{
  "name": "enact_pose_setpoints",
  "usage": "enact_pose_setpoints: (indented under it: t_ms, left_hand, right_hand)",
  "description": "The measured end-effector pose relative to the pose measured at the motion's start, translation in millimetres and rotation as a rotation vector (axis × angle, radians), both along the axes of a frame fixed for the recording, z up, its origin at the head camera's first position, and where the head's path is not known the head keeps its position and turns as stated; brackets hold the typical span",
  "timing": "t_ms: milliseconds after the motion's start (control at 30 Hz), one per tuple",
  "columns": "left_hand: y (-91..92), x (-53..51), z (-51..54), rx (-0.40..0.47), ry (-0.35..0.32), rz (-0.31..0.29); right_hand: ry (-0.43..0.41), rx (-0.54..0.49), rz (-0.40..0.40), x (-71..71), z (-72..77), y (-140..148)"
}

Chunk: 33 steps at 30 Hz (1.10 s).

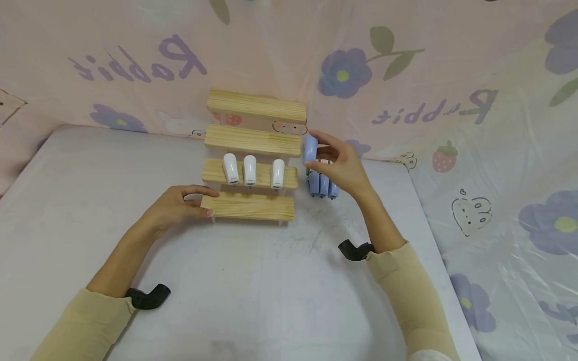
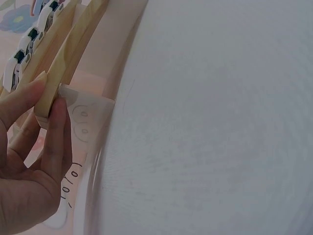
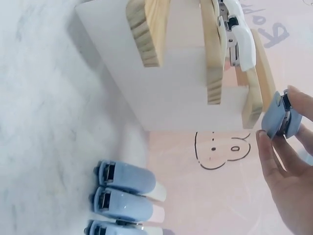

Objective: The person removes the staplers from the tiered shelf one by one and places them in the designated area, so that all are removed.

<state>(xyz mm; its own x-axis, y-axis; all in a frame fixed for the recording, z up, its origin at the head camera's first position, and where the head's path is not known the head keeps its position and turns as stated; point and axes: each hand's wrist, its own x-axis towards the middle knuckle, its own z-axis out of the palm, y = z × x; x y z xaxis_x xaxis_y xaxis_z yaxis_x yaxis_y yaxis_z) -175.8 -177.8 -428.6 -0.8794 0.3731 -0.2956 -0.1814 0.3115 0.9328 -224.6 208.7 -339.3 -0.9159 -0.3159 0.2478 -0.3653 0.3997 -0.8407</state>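
My right hand (image 1: pixel 345 163) holds a small blue stapler (image 1: pixel 310 148) beside the right end of a stepped wooden shelf rack (image 1: pixel 255 140). In the right wrist view the thumb and fingertips pinch that stapler's sides, with its metal part showing. At the rack's lowest board (image 1: pixel 248 207), my left hand (image 1: pixel 176 208) grips the left end; the left wrist view shows the thumb above and fingers beneath. Three white staplers (image 1: pixel 250 170) lie on the second board from the bottom, two at left and one at right. Three blue staplers (image 3: pixel 124 204) sit on the table right of the rack.
The rack stands on a white-covered table (image 1: pixel 226 291), close to a pink patterned curtain (image 1: pixel 271 50) behind it. Clear side panels (image 3: pixel 186 93) support the boards. Black curved pieces (image 1: pixel 149 297) stick out at both sleeve cuffs.
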Motion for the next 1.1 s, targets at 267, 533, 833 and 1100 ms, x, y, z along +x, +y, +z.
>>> enact_pose_setpoints:
  t_ms: [267,533,833,1100]
  left_hand:
    - [0.5,0.1,0.2,-0.007,-0.004,0.003]
    - [0.7,-0.4,0.2,-0.024,0.009,0.002]
    - [1.0,-1.5,-2.0,-0.011,0.003,0.006]
    - [-0.4,-0.9,-1.8,0.002,0.002,0.011]
  right_hand:
    - [0.005,0.015,-0.027,3.0,-8.8,12]
    - [-0.031,0.008,-0.045,16.5,-9.1,21]
    - [-0.048,0.028,-0.082,16.1,-39.2,48]
    - [-0.077,0.044,-0.112,23.6,-42.9,61]
